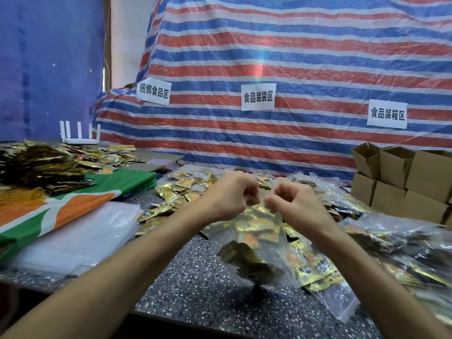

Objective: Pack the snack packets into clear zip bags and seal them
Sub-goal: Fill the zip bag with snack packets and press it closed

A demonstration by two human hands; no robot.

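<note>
I have my left hand (pixel 230 194) and right hand (pixel 291 201) pinching the top edge of a clear zip bag (pixel 254 243) holding gold snack packets (pixel 259 226) above the speckled table (pixel 195 285).

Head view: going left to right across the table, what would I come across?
Empty bags → left hand → right hand, both pinching one zip bag → boxes.

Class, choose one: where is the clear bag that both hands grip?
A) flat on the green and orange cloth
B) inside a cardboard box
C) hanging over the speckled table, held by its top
C: the left hand and right hand pinch the top of the clear zip bag, which hangs over the speckled table.
</note>
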